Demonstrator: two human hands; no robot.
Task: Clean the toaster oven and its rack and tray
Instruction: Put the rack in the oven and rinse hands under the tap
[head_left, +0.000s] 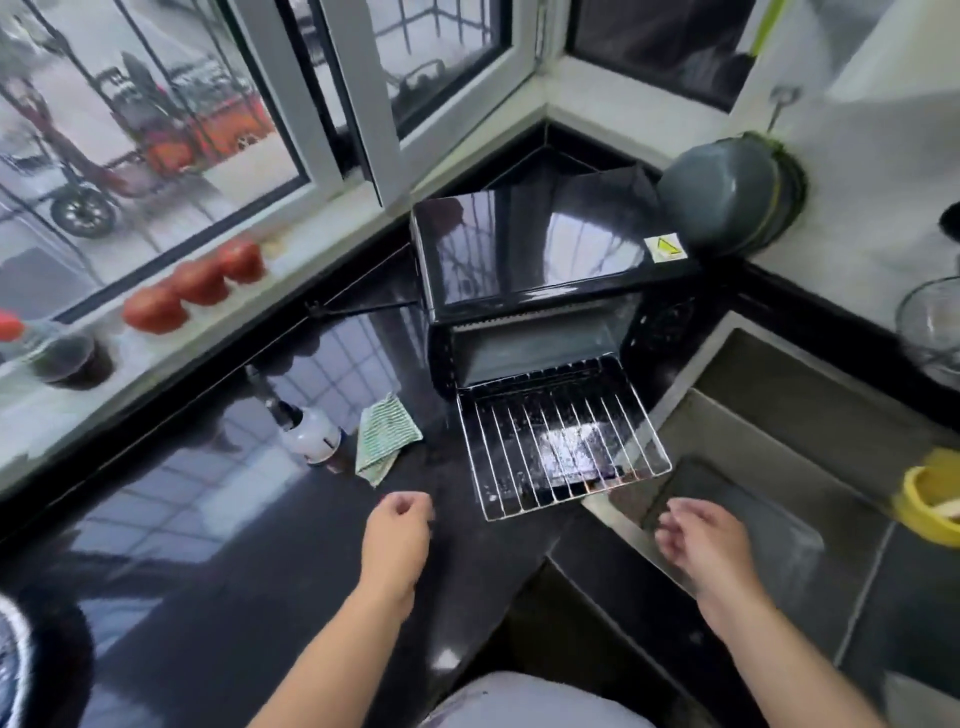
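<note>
A black toaster oven (550, 249) stands in the corner of the dark counter with its door (524, 488) folded down. A wire rack (561, 441) is pulled halfway out and lies over the open door, reaching past the sink edge. My left hand (397, 535) hovers over the counter just left of the rack's front corner, fingers loosely curled and holding nothing. Over the sink, to the right of the rack's front edge, my right hand (701, 540) is also loosely curled and holds nothing. No tray is visible.
A green-and-white cloth (384, 439) and a white spray bottle (306, 431) lie on the counter (208, 545) left of the oven. The steel sink (810, 431) is at right with a yellow bowl (930, 499). Tomatoes (197, 283) sit on the window sill. A grey pan (727, 192) hangs behind the oven.
</note>
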